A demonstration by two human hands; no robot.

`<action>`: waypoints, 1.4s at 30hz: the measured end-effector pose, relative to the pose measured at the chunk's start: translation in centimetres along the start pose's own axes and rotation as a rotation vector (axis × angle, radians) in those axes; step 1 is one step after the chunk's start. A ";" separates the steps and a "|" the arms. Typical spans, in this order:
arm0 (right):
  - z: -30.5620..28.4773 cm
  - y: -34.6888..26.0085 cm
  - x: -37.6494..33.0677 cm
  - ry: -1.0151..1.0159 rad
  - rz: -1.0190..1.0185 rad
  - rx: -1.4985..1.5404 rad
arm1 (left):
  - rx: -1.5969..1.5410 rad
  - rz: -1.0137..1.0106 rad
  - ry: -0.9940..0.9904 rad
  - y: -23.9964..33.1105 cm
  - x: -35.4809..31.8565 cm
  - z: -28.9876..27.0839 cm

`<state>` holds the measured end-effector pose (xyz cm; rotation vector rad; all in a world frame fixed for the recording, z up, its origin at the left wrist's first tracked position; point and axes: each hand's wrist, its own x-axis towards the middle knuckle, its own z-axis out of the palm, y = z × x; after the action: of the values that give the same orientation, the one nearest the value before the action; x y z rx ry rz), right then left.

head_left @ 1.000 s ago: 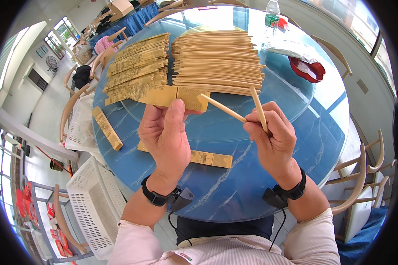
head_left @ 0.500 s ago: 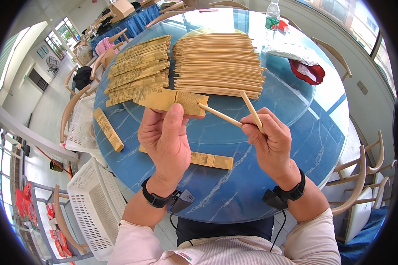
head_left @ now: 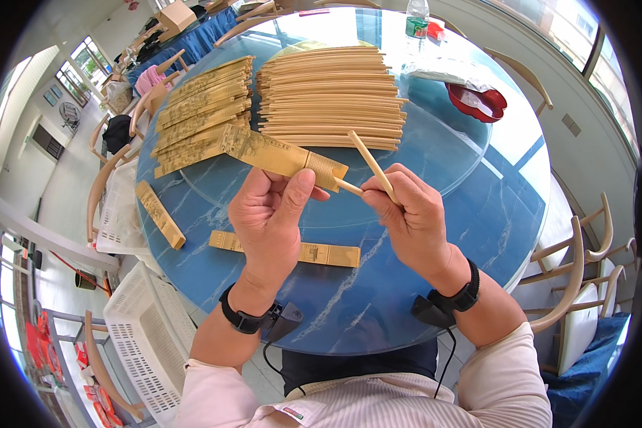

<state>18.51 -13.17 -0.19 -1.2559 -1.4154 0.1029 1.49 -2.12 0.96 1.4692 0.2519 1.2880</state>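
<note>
My left hand (head_left: 267, 221) pinches a gold paper chopstick sleeve (head_left: 264, 151) between thumb and fingers, its open end toward the right. In my right hand (head_left: 414, 214) are two wooden chopsticks. One chopstick (head_left: 348, 187) runs into the end of the sleeve, so its front part is hidden. The other chopstick (head_left: 364, 153) points up and away, outside the sleeve. Beyond my hands lie a pile of gold sleeves (head_left: 207, 107) and, to its right, a stack of loose chopsticks (head_left: 328, 96). A filled-looking sleeve (head_left: 335, 255) lies behind my left wrist, and another sleeve (head_left: 160, 214) rests farther left.
The round blue marbled table (head_left: 321, 314) carries a clear bottle (head_left: 416, 28), a plastic bag (head_left: 453, 71) and a red dish (head_left: 476, 103) at the far right. White plastic baskets (head_left: 150, 335) stand at the left. Wooden chairs (head_left: 571, 285) surround the table.
The chopstick has slid deeper into the sleeve as my hands came closer together. The sleeve now tilts down toward the right. The whole view has shifted slightly.
</note>
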 end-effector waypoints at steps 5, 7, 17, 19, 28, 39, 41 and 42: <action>0.3 -0.2 -0.1 -0.157 0.066 -0.038 | -0.031 0.013 0.034 -0.4 0.3 -0.3; 0.2 0.2 -0.4 -0.276 0.116 -0.032 | -0.075 0.028 0.071 -0.1 0.7 -0.2; -1.5 -2.1 0.9 -0.663 0.616 0.418 | -0.325 -0.048 0.125 0.3 1.1 -0.5; -1.6 -1.9 0.9 -0.692 0.639 0.525 | -0.313 -0.101 0.067 0.6 1.1 -0.4; -1.4 -1.5 1.1 -0.543 0.791 0.613 | 0.077 -0.321 -0.209 -0.1 0.0 0.0; -0.3 -1.8 1.1 -0.490 0.787 0.502 | -0.182 -0.386 -0.190 -0.7 0.0 1.0; -0.1 -2.2 1.1 -0.553 0.768 0.516 | -0.425 -0.471 -0.151 -0.2 0.3 0.7; -0.1 -2.3 0.8 -0.582 0.799 0.529 | -0.547 -0.512 -0.130 -0.1 0.3 0.6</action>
<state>17.43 -13.58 1.92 -1.3056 -1.1392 1.3849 2.08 -2.18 1.19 0.9308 0.1563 0.7593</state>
